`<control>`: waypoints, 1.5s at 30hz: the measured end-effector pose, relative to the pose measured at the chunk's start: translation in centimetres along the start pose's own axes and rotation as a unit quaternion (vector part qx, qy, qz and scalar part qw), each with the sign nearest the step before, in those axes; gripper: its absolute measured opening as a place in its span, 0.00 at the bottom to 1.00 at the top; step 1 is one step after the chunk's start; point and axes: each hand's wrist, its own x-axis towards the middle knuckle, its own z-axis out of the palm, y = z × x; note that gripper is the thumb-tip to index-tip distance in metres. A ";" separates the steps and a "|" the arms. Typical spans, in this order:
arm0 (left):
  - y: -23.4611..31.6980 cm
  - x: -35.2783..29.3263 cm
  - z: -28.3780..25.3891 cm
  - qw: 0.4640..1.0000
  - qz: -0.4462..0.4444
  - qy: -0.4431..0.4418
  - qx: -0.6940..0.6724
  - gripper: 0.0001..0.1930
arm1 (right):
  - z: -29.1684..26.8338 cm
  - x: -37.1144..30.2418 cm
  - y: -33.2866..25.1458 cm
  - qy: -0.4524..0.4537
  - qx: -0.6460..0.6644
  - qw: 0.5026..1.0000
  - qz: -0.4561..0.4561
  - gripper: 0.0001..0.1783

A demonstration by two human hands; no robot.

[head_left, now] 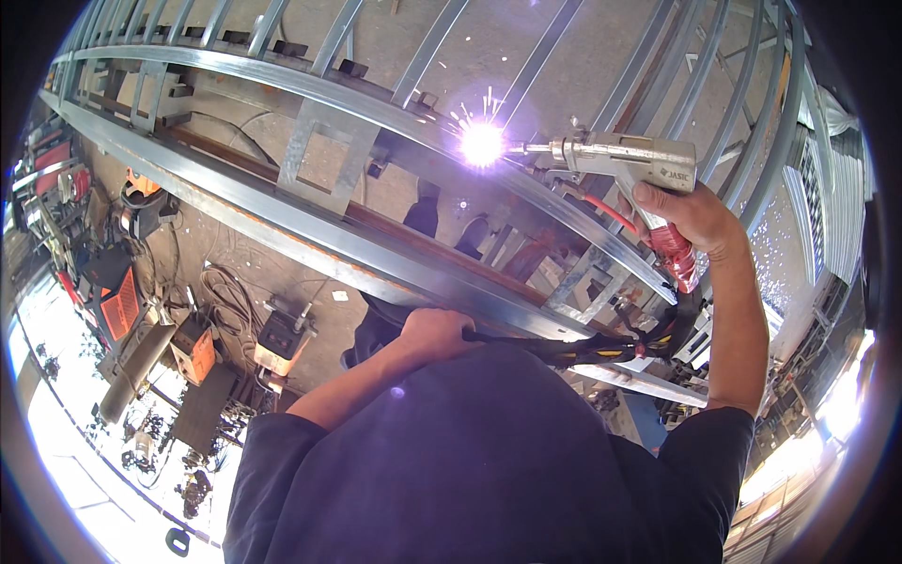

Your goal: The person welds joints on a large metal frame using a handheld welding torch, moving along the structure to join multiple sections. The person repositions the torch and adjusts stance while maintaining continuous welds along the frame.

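My right hand [703, 216] is wrapped round the red-taped handle of a silver welding gun [634, 160], with the thumb near the top of the grip. The gun's nozzle points left at a galvanized steel frame [366, 105], where a bright arc [483, 145] throws sparks at a bar joint. Glare hides the joint itself. Close to my waist, my left hand [437, 331] is closed on the black sleeved cable [564, 352], which runs right and curves up to the gun's handle. A wide steel beam [254, 204] lies just beyond that hand.
Parallel steel bars [432, 49] span the far side. On the floor at left are an orange-and-black machine [280, 340], an orange box [194, 350], coiled cable [228, 299] and a black-and-orange bucket [143, 199]. Corrugated sheets [832, 202] stand at right.
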 end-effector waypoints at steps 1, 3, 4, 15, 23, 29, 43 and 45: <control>0.0 0.0 0.0 1.000 -0.001 -0.001 -0.003 0.27 | -0.1 0.1 0.4 0.000 0.000 1.000 -0.005 0.36; -0.1 0.1 0.1 1.000 -0.003 -0.002 -0.009 0.27 | 0.1 0.0 -0.3 -0.016 0.018 1.000 -0.004 0.36; 0.0 0.0 -0.1 1.000 -0.005 -0.006 -0.007 0.27 | 0.1 -0.1 -0.5 -0.023 0.027 0.999 -0.003 0.36; 0.1 0.0 -0.3 1.000 -0.011 -0.017 -0.008 0.27 | 0.0 -0.4 -0.1 -0.011 0.036 0.999 0.011 0.29; 0.0 0.1 0.0 1.000 -0.004 -0.011 0.001 0.26 | -0.1 -0.8 1.0 -0.007 0.053 0.999 -0.002 0.29; 0.0 -0.2 0.1 1.000 -0.009 0.005 0.006 0.27 | -0.6 -3.4 1.0 0.087 0.059 0.989 -0.101 0.32; -8.1 -4.3 3.6 0.988 0.003 0.144 0.054 0.32 | 13.2 -3.5 -4.6 0.115 -0.187 0.959 -0.177 0.34; -9.9 -5.0 3.8 0.990 -0.008 0.134 0.047 0.33 | 16.7 -3.1 -6.5 0.104 -0.213 0.957 -0.168 0.34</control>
